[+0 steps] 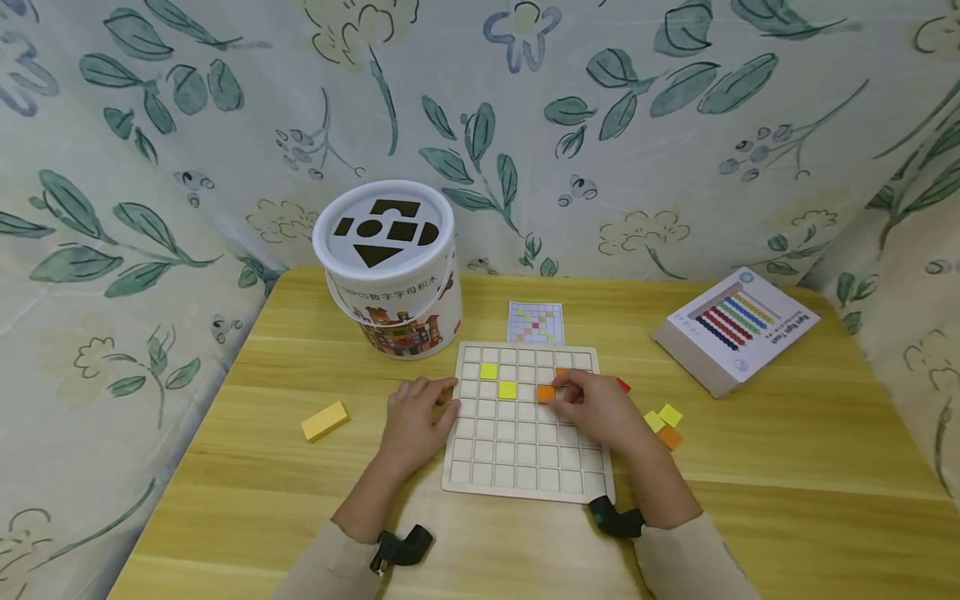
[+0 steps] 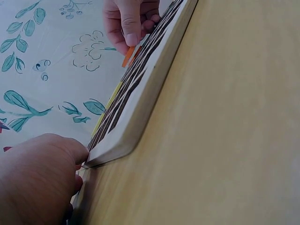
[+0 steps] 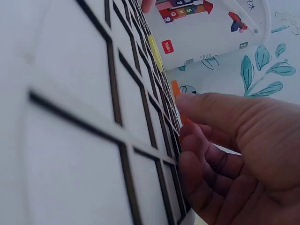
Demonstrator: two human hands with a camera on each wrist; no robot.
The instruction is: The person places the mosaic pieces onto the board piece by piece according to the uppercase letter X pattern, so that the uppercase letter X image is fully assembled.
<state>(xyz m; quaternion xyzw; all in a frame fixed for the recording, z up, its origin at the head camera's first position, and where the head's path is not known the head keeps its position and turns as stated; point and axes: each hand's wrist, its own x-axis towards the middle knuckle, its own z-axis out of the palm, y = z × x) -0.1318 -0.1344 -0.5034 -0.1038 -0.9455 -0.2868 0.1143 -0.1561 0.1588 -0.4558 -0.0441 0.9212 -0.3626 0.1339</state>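
Note:
A square wooden grid board (image 1: 495, 475) lies in front of me. My left hand (image 1: 418, 421) touches its left edge with thumb and forefinger apart; in the left wrist view, the fingers are right at the board's corner. Over the upper right squares, my right hand (image 1: 600, 408) pinches an orange tile (image 1: 545, 394) between thumb and fingers. That orange tile (image 3: 176, 88) stands tilted up from the grid in the right wrist view. Another orange tile (image 1: 561, 372) is just behind, partly hidden by the fingers. One yellow tile (image 1: 489, 371) and a second yellow tile (image 1: 507, 390) sit in squares further left.
Behind the board lies a coloured pattern card (image 1: 536, 323). A white lidded bucket (image 1: 405, 308) stands back left, a box (image 1: 738, 329) back right. Loose yellow tiles (image 1: 670, 416), an orange tile (image 1: 670, 437) and a red tile (image 1: 623, 385) lie right; a yellow block (image 1: 325, 422) left.

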